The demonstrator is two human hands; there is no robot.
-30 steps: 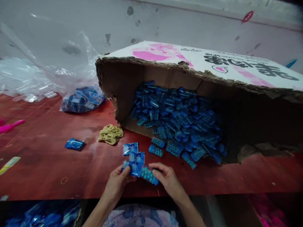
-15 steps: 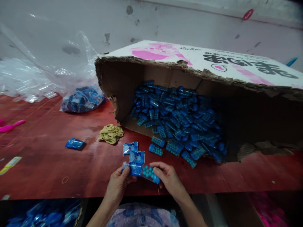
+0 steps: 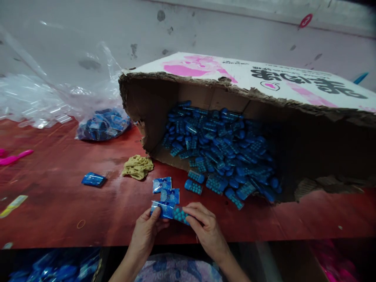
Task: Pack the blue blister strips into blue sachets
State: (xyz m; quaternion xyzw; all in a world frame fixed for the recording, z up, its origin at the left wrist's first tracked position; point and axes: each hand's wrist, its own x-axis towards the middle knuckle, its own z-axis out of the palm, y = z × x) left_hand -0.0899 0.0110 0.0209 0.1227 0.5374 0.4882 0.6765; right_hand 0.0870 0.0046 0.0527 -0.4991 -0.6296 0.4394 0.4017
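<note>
My left hand [image 3: 147, 230] pinches a small blue plastic pouch [image 3: 163, 210] at the near edge of the red table [image 3: 58, 203]. My right hand [image 3: 205, 229] grips a blue studded piece [image 3: 179, 214] whose left end sits in the pouch's mouth. Two more blue pouches [image 3: 166, 190] lie on the table just beyond my hands. Behind them a torn cardboard box [image 3: 249, 113] lies on its side, with several blue studded pieces [image 3: 220, 150] spilling out of it.
A clear plastic bag of blue packets [image 3: 101, 123] sits at the back left, by loose clear film. A yellow rag [image 3: 137, 166], a single blue packet [image 3: 93, 179] and a pink item [image 3: 14, 158] lie on the table. Blue packets [image 3: 53, 268] lie below the table edge.
My right hand has pushed the blue studded piece leftward, further into the pouch held by my left hand. Less of the piece shows now.
</note>
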